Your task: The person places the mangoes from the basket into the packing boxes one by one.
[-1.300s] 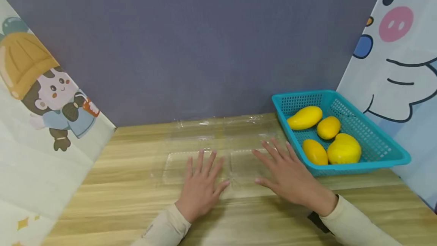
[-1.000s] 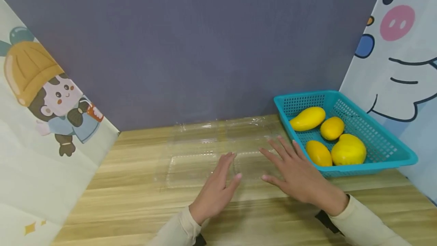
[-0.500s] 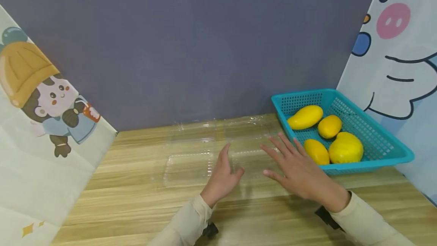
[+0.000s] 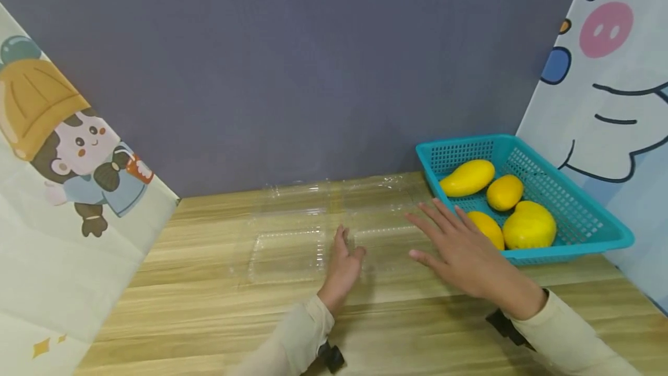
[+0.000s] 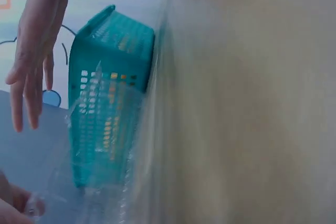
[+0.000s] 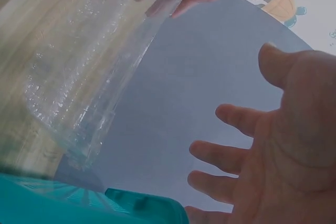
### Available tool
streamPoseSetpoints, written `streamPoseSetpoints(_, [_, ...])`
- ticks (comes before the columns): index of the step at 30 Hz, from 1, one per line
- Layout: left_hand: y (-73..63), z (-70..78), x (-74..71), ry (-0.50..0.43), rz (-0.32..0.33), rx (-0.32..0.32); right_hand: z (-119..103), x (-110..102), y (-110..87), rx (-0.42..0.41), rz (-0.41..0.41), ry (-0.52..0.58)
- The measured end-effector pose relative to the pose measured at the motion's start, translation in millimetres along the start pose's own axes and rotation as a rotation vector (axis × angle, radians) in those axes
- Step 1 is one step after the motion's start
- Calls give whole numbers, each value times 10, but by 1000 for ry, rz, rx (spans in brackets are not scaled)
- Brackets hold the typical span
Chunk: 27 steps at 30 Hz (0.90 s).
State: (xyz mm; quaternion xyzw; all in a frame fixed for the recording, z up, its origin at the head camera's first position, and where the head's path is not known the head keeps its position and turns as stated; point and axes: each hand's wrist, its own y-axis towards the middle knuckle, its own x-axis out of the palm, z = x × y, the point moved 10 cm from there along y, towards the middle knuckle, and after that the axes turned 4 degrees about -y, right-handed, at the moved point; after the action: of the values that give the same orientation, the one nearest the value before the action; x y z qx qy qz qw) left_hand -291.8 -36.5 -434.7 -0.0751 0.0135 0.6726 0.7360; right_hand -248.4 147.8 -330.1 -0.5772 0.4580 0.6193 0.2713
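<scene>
Fingers of the right hand were spread, holding nothing, by the basket at frame right; the left hand's, thumb parted, stood between two clear boxes, lower centre. The boxes seemed set out, lids back, unfilled; four yellow fruits lay in the basket, apparently not yet moved.

The basket bars the fruit sideways but stands open above.
</scene>
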Motion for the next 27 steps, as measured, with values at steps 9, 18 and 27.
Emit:
streamPoseSetpoints(9, [98,-207,-47,-239,-41,-9,79,-53,-11,7,-3,-8])
streamPoseSetpoints(18, [158,-251,-57,-379,-29,29,180,-87,-49,8,-22,53])
streamPoseSetpoints(27, [187,-286,-99,-494,-17,53,439,-426,39,-5,-53,22])
